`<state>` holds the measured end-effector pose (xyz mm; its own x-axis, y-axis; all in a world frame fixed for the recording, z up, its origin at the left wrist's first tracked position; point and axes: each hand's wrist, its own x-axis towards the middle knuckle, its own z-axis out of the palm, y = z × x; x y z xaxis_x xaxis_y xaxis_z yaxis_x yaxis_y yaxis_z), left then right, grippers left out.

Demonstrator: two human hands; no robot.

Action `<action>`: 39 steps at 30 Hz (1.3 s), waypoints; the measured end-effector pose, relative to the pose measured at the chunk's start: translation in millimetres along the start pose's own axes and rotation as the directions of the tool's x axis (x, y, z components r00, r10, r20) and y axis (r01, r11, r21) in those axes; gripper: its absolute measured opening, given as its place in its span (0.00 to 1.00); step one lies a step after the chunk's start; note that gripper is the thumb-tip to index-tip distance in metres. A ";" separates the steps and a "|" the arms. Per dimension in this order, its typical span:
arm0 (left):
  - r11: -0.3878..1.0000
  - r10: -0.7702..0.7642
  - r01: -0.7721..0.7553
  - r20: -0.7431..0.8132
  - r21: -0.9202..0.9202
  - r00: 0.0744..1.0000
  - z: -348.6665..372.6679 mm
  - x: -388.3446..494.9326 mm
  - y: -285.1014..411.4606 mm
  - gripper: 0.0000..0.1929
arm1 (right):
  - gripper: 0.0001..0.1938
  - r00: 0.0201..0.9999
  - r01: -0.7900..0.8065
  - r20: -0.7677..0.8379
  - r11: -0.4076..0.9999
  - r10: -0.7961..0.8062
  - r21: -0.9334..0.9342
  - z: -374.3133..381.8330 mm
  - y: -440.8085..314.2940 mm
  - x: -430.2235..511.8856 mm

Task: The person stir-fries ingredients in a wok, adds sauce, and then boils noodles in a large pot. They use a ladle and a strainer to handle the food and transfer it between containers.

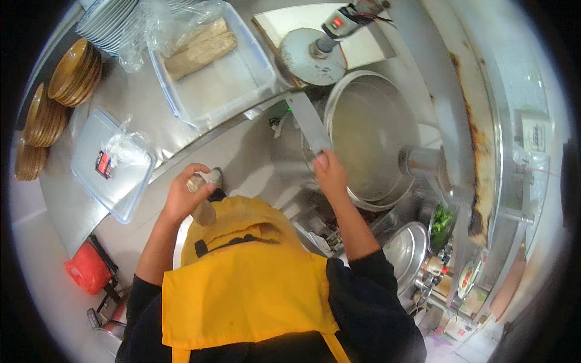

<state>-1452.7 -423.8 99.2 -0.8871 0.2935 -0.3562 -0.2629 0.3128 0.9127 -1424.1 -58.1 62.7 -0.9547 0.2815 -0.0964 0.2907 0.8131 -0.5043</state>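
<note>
My left hand (188, 193) is closed around a pale brownish roll-shaped piece (205, 212), held over the front of the yellow apron (245, 290); what it is made of I cannot tell. In my right hand (330, 174) is the handle end of a broad flat metal blade (308, 119), pointing away from me beside the large metal pot (333, 109). The pot holds cloudy liquid (370, 140). Two similar brownish rolls (199, 52) lie in a clear plastic tub (218, 109) on the steel counter.
A clear lid (88, 159) with crumpled plastic lies on the steel counter (59, 204), near brown bowls (72, 75) and stacked plates (102, 27). Behind the pot stands a motorised device with a round metal disc (313, 61). Metal bowls (406, 247) and green leaves (440, 222) are at the right.
</note>
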 end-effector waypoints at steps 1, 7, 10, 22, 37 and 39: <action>1.000 0.020 -0.020 0.044 -0.020 0.999 -6.0 -0.3 5.1 0.21 | 0.21 1.000 -0.013 0.022 1.000 0.013 -0.007 16.2 -17.3 23.9; 0.948 0.306 -0.283 0.170 -0.145 0.937 -25.2 29.5 17.1 0.47 | 0.16 0.956 0.287 -0.097 0.951 -0.277 0.113 71.6 -59.7 142.5; 0.944 0.188 -0.129 0.174 -0.303 0.967 -22.9 45.1 30.1 0.55 | 0.12 0.881 0.421 -0.291 0.900 -0.374 0.115 45.0 -116.9 123.6; 0.913 0.362 -0.391 0.664 -0.114 0.654 74.8 73.1 129.0 0.29 | 0.13 0.893 0.239 -0.440 0.931 -0.098 0.277 -95.1 -170.3 -37.1; 0.573 0.435 -0.755 0.662 0.320 0.610 230.2 30.3 159.8 0.19 | 0.10 0.710 0.069 -0.666 0.919 0.228 0.389 -87.5 -58.8 -97.5; 0.527 0.390 -0.756 0.679 0.388 0.622 241.3 28.0 145.9 0.17 | 0.10 0.712 -0.014 -0.618 0.886 0.334 0.463 -79.2 -46.3 -107.4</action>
<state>-1424.3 -152.0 174.0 -0.3964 0.9181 -0.0010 0.6789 0.2939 0.6728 -1330.0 -85.6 164.3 -0.5430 0.7867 0.2937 0.2412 0.4812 -0.8428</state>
